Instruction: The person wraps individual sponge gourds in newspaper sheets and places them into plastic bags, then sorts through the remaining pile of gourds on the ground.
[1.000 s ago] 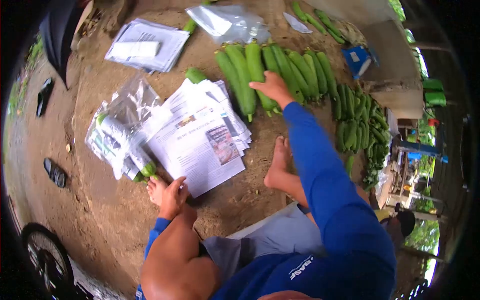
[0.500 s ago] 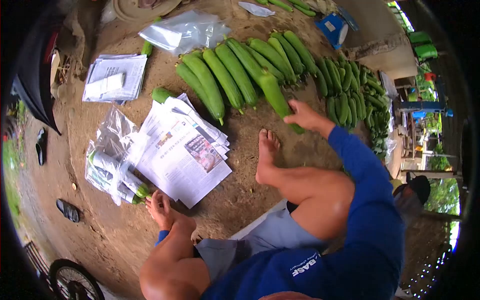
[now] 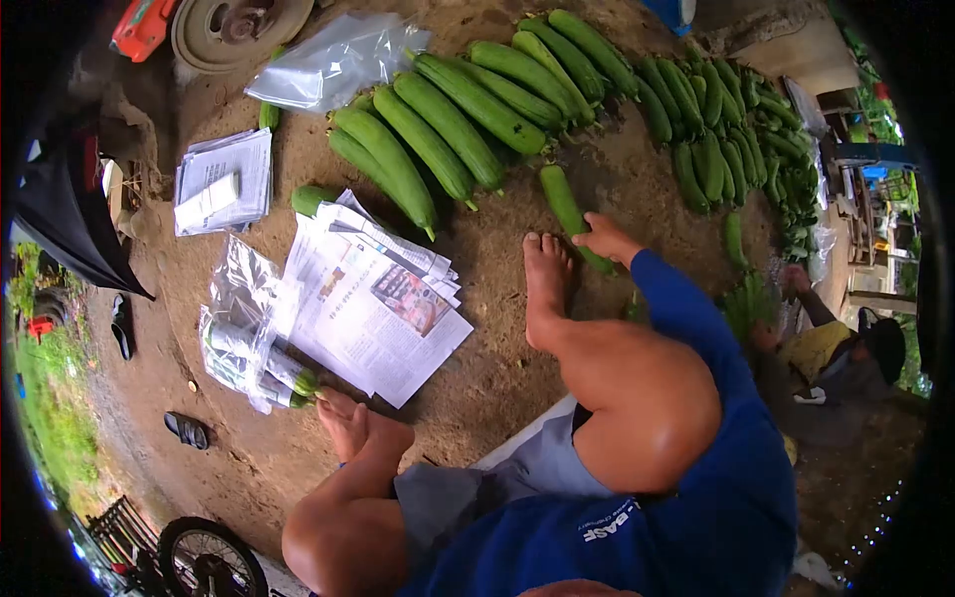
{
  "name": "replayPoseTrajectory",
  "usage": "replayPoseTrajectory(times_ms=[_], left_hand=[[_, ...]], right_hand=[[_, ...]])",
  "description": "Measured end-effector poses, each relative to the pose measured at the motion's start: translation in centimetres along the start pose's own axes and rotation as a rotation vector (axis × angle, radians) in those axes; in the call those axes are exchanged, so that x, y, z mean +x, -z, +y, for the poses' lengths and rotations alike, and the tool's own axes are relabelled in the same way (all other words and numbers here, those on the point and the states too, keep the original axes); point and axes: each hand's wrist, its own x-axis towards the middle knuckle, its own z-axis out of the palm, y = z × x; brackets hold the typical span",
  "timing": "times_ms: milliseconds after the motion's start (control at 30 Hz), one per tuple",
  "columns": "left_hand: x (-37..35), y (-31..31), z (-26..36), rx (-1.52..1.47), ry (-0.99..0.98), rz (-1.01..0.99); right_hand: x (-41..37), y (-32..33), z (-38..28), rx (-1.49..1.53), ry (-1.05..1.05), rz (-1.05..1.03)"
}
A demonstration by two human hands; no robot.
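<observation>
My right hand (image 3: 607, 239) is closed around the lower part of a green cucumber (image 3: 562, 197), just beyond my bare foot. Beyond it, a row of large cucumbers (image 3: 438, 134) lies on the ground. My left hand (image 3: 340, 430) is hard to separate from my other foot; a bit of blue sleeve shows beside it, and its fingers are unclear. Close to that foot, a clear plastic bag (image 3: 239, 333) holds newspaper-wrapped cucumbers. Open newspaper sheets (image 3: 373, 318) are spread between my feet and the row. A cucumber end (image 3: 310, 200) shows at their far edge.
A folded newspaper stack (image 3: 224, 179) lies at the left, with empty plastic bags (image 3: 333, 65) farther away. Smaller cucumbers (image 3: 711, 164) are piled at the right. Another person (image 3: 836, 348) in a dark cap is at the right. Sandals (image 3: 186, 430) and a wheel (image 3: 209, 562) are at the left.
The cucumber in my right hand no longer overlaps the row and now stands apart from it, nearer my foot. The view has shifted, showing more of the person at the right.
</observation>
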Motion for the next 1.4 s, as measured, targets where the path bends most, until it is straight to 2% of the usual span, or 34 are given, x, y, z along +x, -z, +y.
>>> replayPoseTrajectory(times_ms=[133, 200, 233, 267, 367, 433, 533, 633, 667, 833, 967, 1033, 1100, 1200, 1300, 1333, 1400], left_hand=[[0.2, 0.5, 0.2, 0.031, 0.011, -0.028], [0.1, 0.7, 0.3, 0.039, 0.019, -0.034], [0.1, 0.8, 0.3, 0.045, 0.02, -0.038], [0.2, 0.8, 0.3, 0.051, 0.018, -0.041], [0.4, 1.1, 0.2, 0.074, 0.002, -0.053], [0.4, 1.2, 0.1, 0.083, -0.014, -0.047], [0.4, 1.5, 0.1, 0.09, -0.024, -0.052], [0.7, 2.9, 1.8, 0.04, 0.079, -0.174], [0.7, 2.9, 1.7, 0.04, 0.063, -0.157], [0.8, 2.2, 0.2, 0.05, 0.006, -0.126], [1.0, 2.5, -0.3, 0.043, -0.011, -0.143], [0.9, 2.5, -0.3, 0.042, -0.035, -0.126], [0.8, 2.8, 0.0, 0.05, -0.026, -0.132], [0.6, 2.7, -0.1, 0.029, -0.061, -0.112], [0.6, 1.8, -1.2, 0.104, -0.118, -0.042], [0.8, 1.8, -1.3, 0.151, -0.139, -0.014], [2.0, 3.8, -1.3, 0.14, -0.093, -0.229]], right_hand=[[1.5, -0.8, 0.1, -0.045, 0.032, -0.039], [2.7, -0.1, 0.2, -0.327, 0.207, 0.087], [2.4, 0.5, -1.4, -0.464, 0.293, 0.155], [3.0, 2.0, -3.3, -0.39, 0.346, 0.121], [-0.2, 9.0, -17.2, -0.319, 0.419, 0.095], [1.9, 8.3, -20.3, -0.314, 0.651, 0.457], [6.3, 7.4, -24.2, -0.546, 0.652, 0.646], [8.4, 8.5, -26.6, -0.603, 0.517, 0.354], [9.0, 7.7, -26.8, -0.625, 0.481, 0.401], [9.0, 6.9, -26.4, -0.649, 0.589, 0.542], [9.4, 7.3, -26.5, -0.635, 0.514, 0.49], [8.6, 8.3, -26.8, -0.627, 0.423, 0.356], [6.5, 9.3, -26.5, -0.513, 0.4, 0.303], [2.2, 11.2, -27.0, -0.252, 0.263, 0.1], [-2.3, 11.5, -27.1, -0.045, 0.301, 0.105], [-3.5, 11.7, -27.8, 0.013, 0.308, -0.068], [-8.5, 10.5, -28.6, 0.213, 0.349, -0.227]])
